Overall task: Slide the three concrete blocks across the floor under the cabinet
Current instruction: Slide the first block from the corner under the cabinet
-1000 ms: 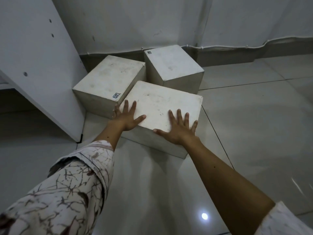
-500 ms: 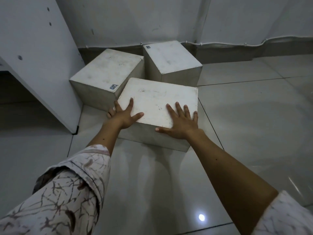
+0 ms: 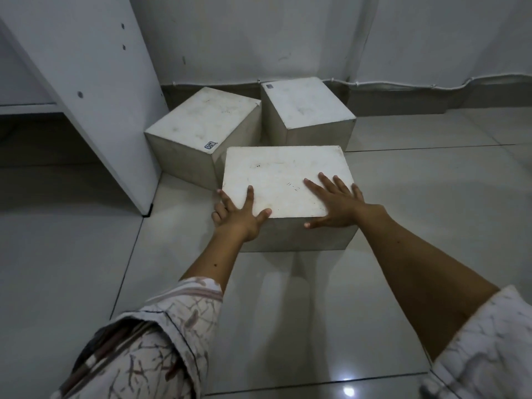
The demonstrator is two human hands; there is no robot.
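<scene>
1. The near block [image 3: 276, 180] sits on the floor tiles [image 3: 431, 197], in front of the two other blocks and to the right of the cabinet panel [image 3: 95, 90].
2. The left hand [image 3: 240, 216] lies on the near block's front-left corner: index finger and thumb flat on the top face, the other fingers draped over the left edge.
3. The right hand [image 3: 338, 204] rests flat on the top face at the near block's front-right, fingers straight and spread, thumb at the front edge.
4. The near block is a pale, matte, scuffed cuboid with sharp edges; "11-2" is handwritten on its top.
5. Behind it to the left, the left rear block [image 3: 201, 122] carries a small blue-and-white sticker, unreadable, and stands close to the cabinet panel.
6. Behind it to the right, the right rear block [image 3: 305, 108] has a similar sticker at its far corner and stands by the wall's dark skirting [image 3: 403, 99].
7. The tiles are glossy; both sleeves [image 3: 161, 341] bear a branching print.
</scene>
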